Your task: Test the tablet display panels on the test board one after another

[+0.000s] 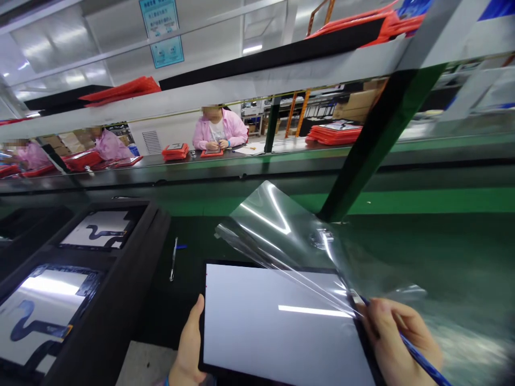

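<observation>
A flat panel (277, 327) with a white face and black border lies low in the middle of the view. My left hand (188, 343) grips its left edge. At the panel's right edge, my right hand (398, 338) is closed around a blue pen-like tool (426, 367), its tip against a clear plastic film (277, 225). The film is lifted and curled above the panel's upper right part, its lower end near my right fingers.
Black foam trays (120, 300) with display parts stand at the left. Tweezers (174, 260) lie beside them on the dark green bench (454, 252). A green post (366, 139) rises behind the film. Across the bench sits a person (225, 128) in pink near red stacks (175, 152).
</observation>
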The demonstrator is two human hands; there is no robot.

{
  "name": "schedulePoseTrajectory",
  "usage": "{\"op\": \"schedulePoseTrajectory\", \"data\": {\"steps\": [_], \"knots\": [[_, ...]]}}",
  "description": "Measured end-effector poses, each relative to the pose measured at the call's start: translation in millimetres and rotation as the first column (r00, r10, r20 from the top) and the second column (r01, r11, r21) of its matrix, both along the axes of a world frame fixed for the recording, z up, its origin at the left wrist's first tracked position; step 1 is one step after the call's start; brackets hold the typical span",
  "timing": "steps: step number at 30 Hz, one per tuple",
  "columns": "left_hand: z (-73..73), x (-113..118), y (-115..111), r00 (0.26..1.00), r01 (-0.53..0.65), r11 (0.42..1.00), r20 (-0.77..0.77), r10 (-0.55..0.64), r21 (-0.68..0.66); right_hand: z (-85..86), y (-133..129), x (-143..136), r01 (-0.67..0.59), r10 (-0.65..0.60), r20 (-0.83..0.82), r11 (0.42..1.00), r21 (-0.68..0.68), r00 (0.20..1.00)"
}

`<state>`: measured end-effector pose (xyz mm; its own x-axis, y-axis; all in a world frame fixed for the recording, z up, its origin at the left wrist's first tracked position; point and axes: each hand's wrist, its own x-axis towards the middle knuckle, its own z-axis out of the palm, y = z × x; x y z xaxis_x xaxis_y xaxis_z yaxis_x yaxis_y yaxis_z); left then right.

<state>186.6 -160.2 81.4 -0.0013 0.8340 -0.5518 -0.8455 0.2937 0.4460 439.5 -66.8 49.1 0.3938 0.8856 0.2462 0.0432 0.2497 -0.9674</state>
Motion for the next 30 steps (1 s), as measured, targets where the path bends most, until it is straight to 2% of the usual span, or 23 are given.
{"op": "schedulePoseTrajectory", "data": {"steps": [2, 5, 8, 11, 15, 21, 23, 25, 27, 28, 30], "knots": [[1.3, 1, 2, 1.0, -0.003, 1.0, 0.007, 0.003, -0.024, 2.7, -2, 0, -0.013, 0.014, -0.016, 0.995, 0.096, 1.0], [-3.3, 0, 4, 0.998, -0.039, 0.997, -0.041, 0.037, -0.069, 7.4, -4, -1, -0.184, 0.202, -0.046, 0.949, 0.256, 0.978], [-10.7, -2, 3, 0.984, -0.092, 0.995, -0.159, 0.086, -0.032, 6.8, -5, -1, -0.296, 0.346, -0.172, 0.918, 0.263, 0.922], [-12.3, -2, -1, 0.943, -0.115, 0.992, -0.307, 0.126, 0.051, -0.5, -5, 1, -0.322, 0.368, -0.205, 0.92, 0.225, 0.907], [-6.1, 4, -6, 0.886, -0.097, 0.989, -0.444, 0.136, 0.109, -12.1, 0, 5, -0.339, 0.374, -0.161, 0.917, 0.208, 0.913], [-2.6, 10, -8, 0.823, -0.112, 0.984, -0.542, 0.171, 0.141, -15.9, 6, 6, -0.346, 0.376, -0.156, 0.919, 0.191, 0.913], [-4.3, 10, -8, 0.821, -0.126, 0.983, -0.542, 0.179, 0.133, -12.2, 3, 4, -0.284, 0.296, -0.046, 0.944, 0.17, 0.954], [-6.3, 10, -7, 0.828, -0.144, 0.981, -0.528, 0.191, 0.128, -7.1, -2, 0, -0.12, 0.077, 0.206, 0.971, 0.205, 0.976], [-7.9, 12, -7, 0.833, -0.167, 0.977, -0.511, 0.213, 0.135, -2.3, -8, -10, -0.026, -0.126, 0.455, 0.949, 0.314, 0.881], [-8.5, 13, -6, 0.832, -0.178, 0.974, -0.507, 0.225, 0.141, -0.5, -11, -18, -0.054, -0.163, 0.546, 0.931, 0.361, 0.822], [-9.1, 18, -5, 0.826, -0.193, 0.968, -0.506, 0.248, 0.16, 1.5, -16, -38, -0.209, -0.119, 0.674, 0.899, 0.384, 0.729]]}}
